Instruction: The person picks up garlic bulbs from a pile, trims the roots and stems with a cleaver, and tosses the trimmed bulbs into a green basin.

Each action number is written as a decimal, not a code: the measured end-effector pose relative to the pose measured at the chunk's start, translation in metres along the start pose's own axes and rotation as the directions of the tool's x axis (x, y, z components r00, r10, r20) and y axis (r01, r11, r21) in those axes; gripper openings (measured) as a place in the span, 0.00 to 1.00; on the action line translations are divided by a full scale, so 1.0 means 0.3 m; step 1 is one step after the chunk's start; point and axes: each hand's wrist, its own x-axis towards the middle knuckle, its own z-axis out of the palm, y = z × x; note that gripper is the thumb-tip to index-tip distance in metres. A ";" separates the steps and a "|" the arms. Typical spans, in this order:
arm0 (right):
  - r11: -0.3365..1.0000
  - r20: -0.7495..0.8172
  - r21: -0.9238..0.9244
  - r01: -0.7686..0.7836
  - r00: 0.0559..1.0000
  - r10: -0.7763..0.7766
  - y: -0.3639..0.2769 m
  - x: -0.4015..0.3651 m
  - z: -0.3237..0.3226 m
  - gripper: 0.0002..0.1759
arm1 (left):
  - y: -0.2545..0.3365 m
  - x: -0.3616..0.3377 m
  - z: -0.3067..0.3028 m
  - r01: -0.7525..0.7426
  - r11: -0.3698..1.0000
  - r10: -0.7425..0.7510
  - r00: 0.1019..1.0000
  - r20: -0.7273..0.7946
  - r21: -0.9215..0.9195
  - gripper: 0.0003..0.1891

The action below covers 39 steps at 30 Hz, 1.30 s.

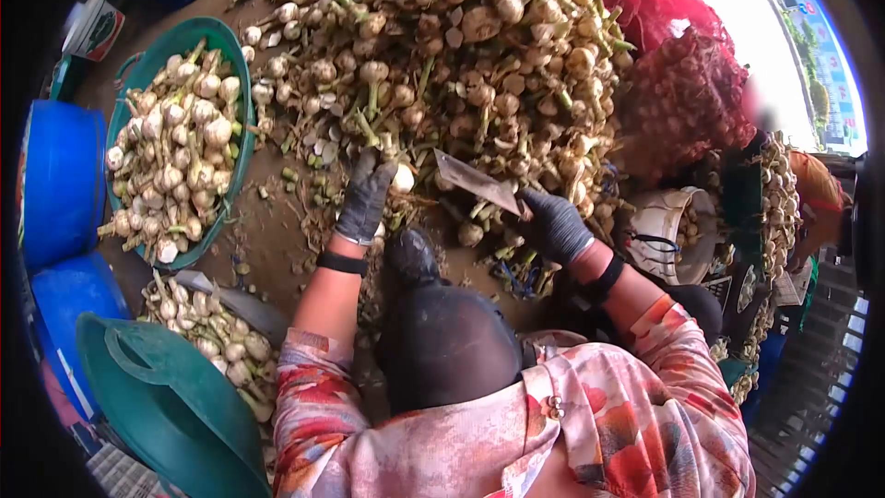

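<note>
My left hand [367,195], in a dark grey glove, is closed around a garlic bulb [403,177] whose white side shows at the fingertips. In my right hand [555,224], gloved the same way, is a knife [476,182] with a broad blade pointing up and to the left, toward the bulb but apart from it. A large heap of garlic [479,65] with stems lies just beyond both hands. Cut stem pieces [293,186] are scattered on the ground left of my left hand.
A green basin [247,120] of garlic stands at the left, near blue tubs [63,180]. An empty green basin [175,397] tilts at the lower left. On the right are a red net sack [687,97], a white bucket [659,231] and another person's arm [816,212].
</note>
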 end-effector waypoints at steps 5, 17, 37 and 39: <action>0.966 0.039 -0.070 0.248 0.968 -0.246 -0.081 0.052 0.044 0.25 | -0.049 -0.098 0.067 -0.154 0.968 0.151 0.988 0.031 0.198 0.20; 0.971 0.106 0.239 -0.010 0.994 -0.016 -0.021 0.049 0.118 0.30 | 0.110 -0.172 0.091 -0.074 0.967 0.028 0.982 0.186 0.242 0.13; 0.969 -0.056 0.152 0.194 0.981 -0.187 -0.056 0.074 0.168 0.15 | 0.070 -0.180 0.107 -0.031 0.996 0.039 0.994 0.101 -0.078 0.35; 0.949 0.012 -0.033 0.312 0.950 -0.312 -0.094 0.047 0.112 0.13 | -0.146 -0.201 0.067 -0.440 0.756 0.350 0.898 0.268 0.485 0.37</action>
